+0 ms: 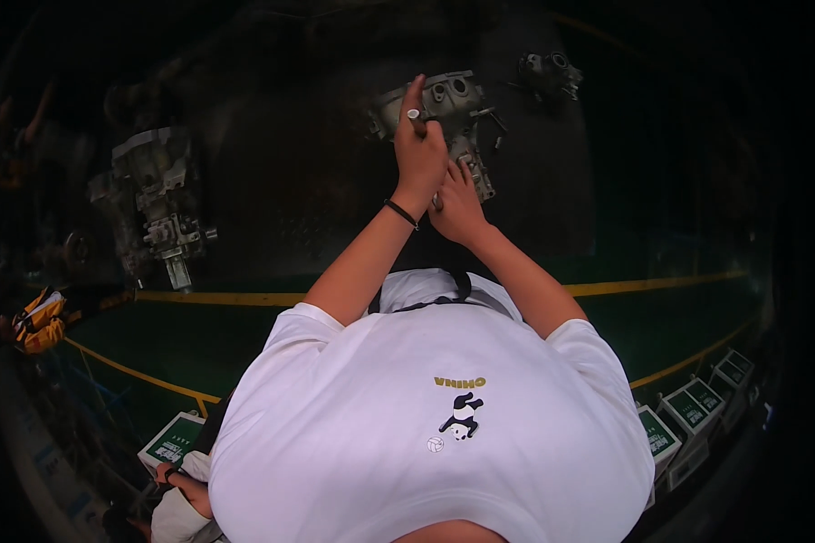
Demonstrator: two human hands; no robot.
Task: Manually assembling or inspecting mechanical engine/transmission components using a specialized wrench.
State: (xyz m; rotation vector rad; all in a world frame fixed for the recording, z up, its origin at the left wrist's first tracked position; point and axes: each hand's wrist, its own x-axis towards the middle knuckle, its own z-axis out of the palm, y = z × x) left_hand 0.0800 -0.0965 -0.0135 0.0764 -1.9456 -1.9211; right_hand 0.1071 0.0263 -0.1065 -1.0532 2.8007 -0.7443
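Note:
A grey metal gearbox housing (441, 90) with round openings lies on the dark work surface, straight ahead of me. Over its near side, my left hand (422, 158) is closed around a dark rod-like tool (416, 123) with a round pale end, its index finger stretched out along the housing. Just right of that wrist and lower, my right hand (459, 206) is at the housing's narrow near end, its fingers bent and close together. A small shiny metal end (437, 201) shows beside the right hand; what it belongs to is hidden.
A larger gearbox assembly (163, 195) stands at the left. Farther right lies a small metal casting (550, 75), and a short pin (498, 142) is beside the housing. Behind me are green-topped boxes (688, 407), and another person's arm (186, 493) at lower left.

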